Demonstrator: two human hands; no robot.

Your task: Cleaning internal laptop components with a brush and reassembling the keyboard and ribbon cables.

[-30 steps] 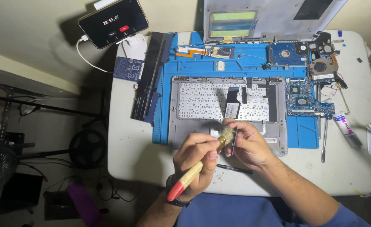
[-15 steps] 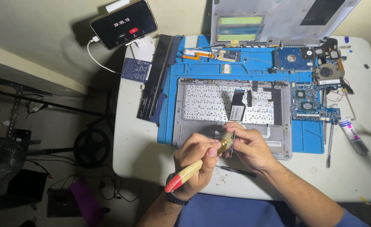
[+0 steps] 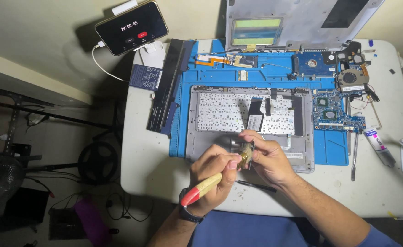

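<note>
My left hand (image 3: pixel 213 176) grips a brush with a pale wooden handle and red tip (image 3: pixel 201 188). Its bristles touch a small flat part (image 3: pixel 248 151) that my right hand (image 3: pixel 265 158) pinches upright between fingers and thumb. Both hands hover over the front edge of an opened laptop's grey base (image 3: pixel 249 123), which lies keyboard-underside up on a blue work mat (image 3: pixel 274 73). A dark watch sits on my left wrist.
On the white table (image 3: pixel 142 160) lie a long black battery (image 3: pixel 167 91), a green motherboard (image 3: pixel 336 114), a fan (image 3: pixel 352 77), a drive (image 3: pixel 313 64), a screwdriver (image 3: pixel 354 155), a paste tube (image 3: pixel 377 144) and a black pen (image 3: pixel 256 185). A phone (image 3: pixel 130 27) showing a timer stands back left; the laptop lid (image 3: pixel 297 23) leans behind.
The camera view has shifted slightly, moving the scene rightward in frame. My hands stay together on the small part, with the brush tip still against it.
</note>
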